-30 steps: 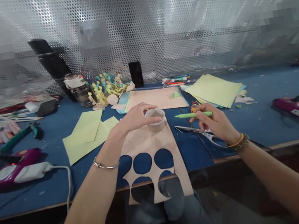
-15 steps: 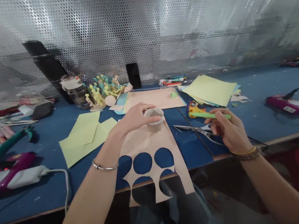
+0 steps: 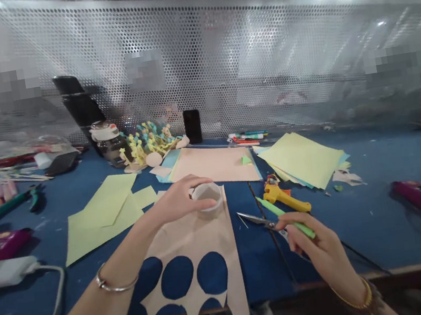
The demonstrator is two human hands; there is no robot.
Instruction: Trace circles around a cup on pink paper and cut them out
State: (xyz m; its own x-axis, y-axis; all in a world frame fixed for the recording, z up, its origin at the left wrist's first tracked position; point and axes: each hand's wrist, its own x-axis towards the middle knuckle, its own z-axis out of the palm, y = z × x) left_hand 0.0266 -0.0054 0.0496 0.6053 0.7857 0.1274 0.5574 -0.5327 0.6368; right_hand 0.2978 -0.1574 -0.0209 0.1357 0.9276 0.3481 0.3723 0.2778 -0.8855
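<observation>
The left hand (image 3: 176,204) grips a small white cup (image 3: 208,199) with fingers clamped, on tan paper (image 3: 191,235); the right hand (image 3: 323,251) clamps a green pen (image 3: 284,217) near scissors (image 3: 254,219)

Two bare forearms rise from the bottom of the view, angling toward each other. The left forearm (image 3: 97,298) leads to the left hand (image 3: 177,201), held palm down with the fingers close together and gently curved, the fingertips (image 3: 202,205) pointing right. The right hand (image 3: 315,242), lower and farther right, turns on its side, its fingers (image 3: 299,236) curled and pinched closed against the thumb.
</observation>
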